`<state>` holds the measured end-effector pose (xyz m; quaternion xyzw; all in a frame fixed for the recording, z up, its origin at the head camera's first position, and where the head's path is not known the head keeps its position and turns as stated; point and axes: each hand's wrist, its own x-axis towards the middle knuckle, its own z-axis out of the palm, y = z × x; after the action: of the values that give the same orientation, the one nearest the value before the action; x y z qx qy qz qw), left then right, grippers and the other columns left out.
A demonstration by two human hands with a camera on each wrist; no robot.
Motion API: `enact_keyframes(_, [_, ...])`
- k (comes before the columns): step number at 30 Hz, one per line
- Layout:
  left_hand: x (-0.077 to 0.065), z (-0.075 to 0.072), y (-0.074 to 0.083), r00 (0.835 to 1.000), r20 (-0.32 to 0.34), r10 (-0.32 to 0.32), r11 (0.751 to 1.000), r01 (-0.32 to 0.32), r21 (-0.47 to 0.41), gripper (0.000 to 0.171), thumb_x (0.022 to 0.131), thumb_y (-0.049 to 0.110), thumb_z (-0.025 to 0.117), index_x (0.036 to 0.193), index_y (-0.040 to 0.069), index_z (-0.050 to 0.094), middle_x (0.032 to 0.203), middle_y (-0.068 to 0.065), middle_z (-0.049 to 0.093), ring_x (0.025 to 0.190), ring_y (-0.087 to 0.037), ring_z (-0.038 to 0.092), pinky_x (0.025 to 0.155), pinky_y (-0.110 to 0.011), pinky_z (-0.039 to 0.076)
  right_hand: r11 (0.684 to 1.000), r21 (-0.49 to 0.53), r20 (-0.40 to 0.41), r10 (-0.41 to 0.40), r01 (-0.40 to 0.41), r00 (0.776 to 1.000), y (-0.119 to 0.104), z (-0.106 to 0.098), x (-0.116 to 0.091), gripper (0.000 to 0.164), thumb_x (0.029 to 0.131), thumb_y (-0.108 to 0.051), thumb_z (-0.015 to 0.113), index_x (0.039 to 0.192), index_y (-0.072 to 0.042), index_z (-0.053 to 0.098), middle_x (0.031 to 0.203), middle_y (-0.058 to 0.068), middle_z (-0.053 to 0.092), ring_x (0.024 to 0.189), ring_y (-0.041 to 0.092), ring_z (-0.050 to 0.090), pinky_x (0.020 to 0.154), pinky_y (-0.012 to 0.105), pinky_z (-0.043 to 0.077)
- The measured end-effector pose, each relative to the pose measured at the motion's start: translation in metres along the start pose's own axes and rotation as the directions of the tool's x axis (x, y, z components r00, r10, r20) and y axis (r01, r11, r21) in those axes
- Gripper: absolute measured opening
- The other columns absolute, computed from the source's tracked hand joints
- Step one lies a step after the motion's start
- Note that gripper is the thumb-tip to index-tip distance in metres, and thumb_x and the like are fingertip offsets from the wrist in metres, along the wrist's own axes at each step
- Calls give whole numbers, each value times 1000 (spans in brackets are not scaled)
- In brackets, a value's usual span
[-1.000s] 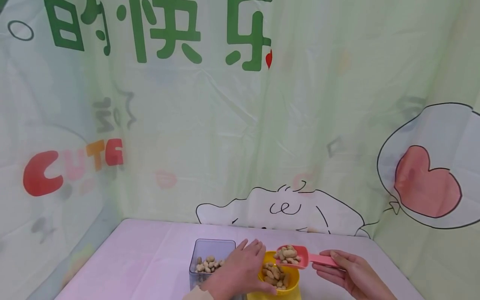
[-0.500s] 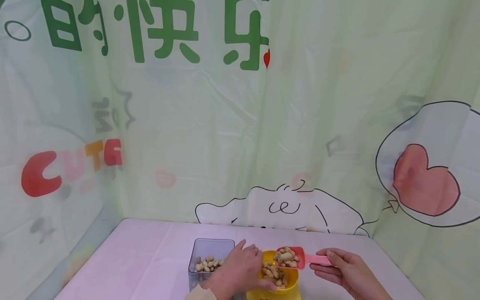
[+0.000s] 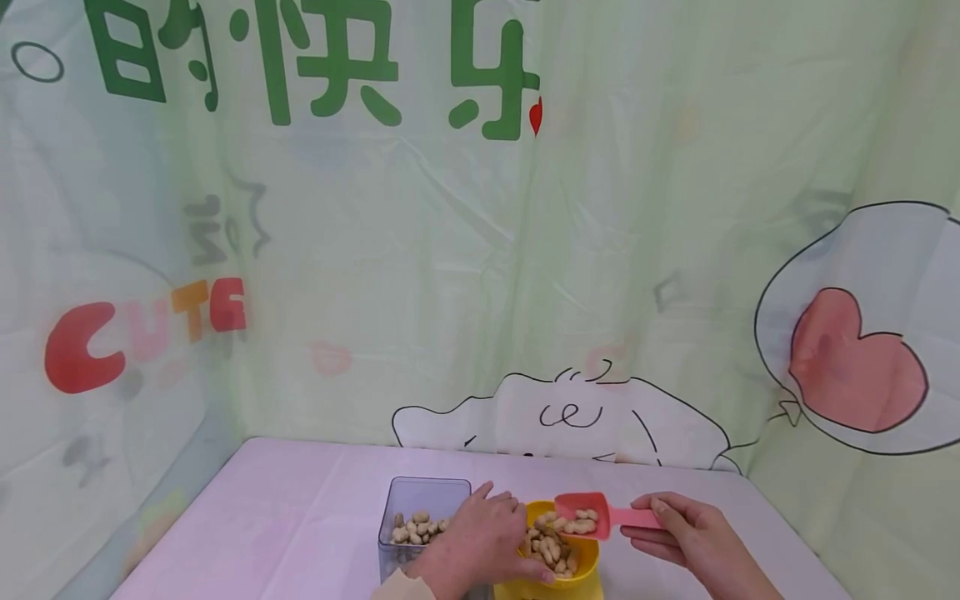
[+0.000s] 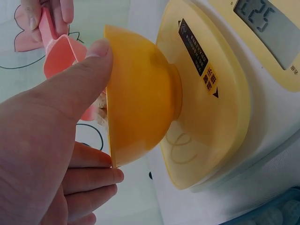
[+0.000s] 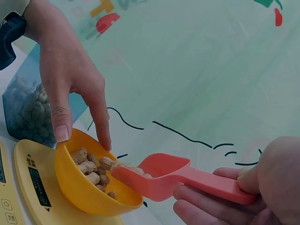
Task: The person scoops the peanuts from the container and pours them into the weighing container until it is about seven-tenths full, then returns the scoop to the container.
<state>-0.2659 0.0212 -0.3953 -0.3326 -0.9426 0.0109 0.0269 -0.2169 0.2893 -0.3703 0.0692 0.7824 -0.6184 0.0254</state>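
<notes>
My right hand [image 3: 701, 533] grips the handle of a pink scoop [image 5: 211, 183], whose front edge tilts down over a yellow bowl [image 4: 140, 98]. Several peanuts lie at the scoop's lip, with more peanuts [image 5: 91, 171] in the bowl. With the thumb on one side of the rim and fingers on the far side, my left hand [image 3: 480, 537] holds the bowl. The bowl stands on a yellow kitchen scale [image 4: 225, 108], its display [image 4: 269, 26] showing digits. In the head view the left hand hides part of the bowl.
Left of the bowl stands a clear bluish plastic box [image 3: 427, 492] with unshelled peanuts [image 3: 416, 529] inside, partly behind the left forearm. A pale pink cloth [image 3: 300, 517] covers the table. Printed curtains [image 3: 450, 292] rise at the back and sides.
The scoop has tipped toward the bowl, and the peanuts in it have slid to its front edge, fewer than before. The left hand has stayed on the bowl.
</notes>
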Motion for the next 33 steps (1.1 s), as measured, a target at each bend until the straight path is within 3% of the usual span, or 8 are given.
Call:
enact_keyframes(5, [-1,0,2,1000,-14,-7,1000,7,3,79,75,85,51,116,19,68,121,6,69,119,-10,59,117,-43,37,995,-99,-63,-4,-2,998,-6,3,1,33,107,-9,38,126,13,53,103,14,72,90,26,74,80,39,61])
enact_keyframes(12, [1,0,2,1000,3,-28,999,28,-21,74,76,83,54,112,20,69,120,8,69,120,-10,58,118,-43,36,975,-217,-76,-53,35,996,-11,3,2,31,107,-6,39,126,13,53,105,16,71,90,22,72,81,40,61])
enact_keyframes(19, [0,1,3,1000,-5,-31,999,31,-10,71,75,84,54,106,21,69,118,8,70,121,-10,58,117,-42,37,974,-220,-78,-78,60,994,-12,1,-1,31,107,-7,39,126,13,53,109,19,70,91,24,73,79,37,62])
enact_keyframes(27, [1,0,3,999,-1,-38,999,38,-18,78,75,84,55,119,20,68,121,8,69,122,-10,58,118,-42,36,979,-194,-81,-84,67,993,-11,0,-1,32,107,-8,38,127,13,53,110,19,70,91,25,73,78,36,62])
enact_keyframes(33, [0,-1,3,999,1,-34,999,34,-20,76,76,83,55,117,20,69,121,8,69,122,-10,58,118,-42,36,983,-177,-84,-71,55,994,-12,2,-1,32,107,-8,39,126,13,53,108,19,70,91,25,73,78,37,62])
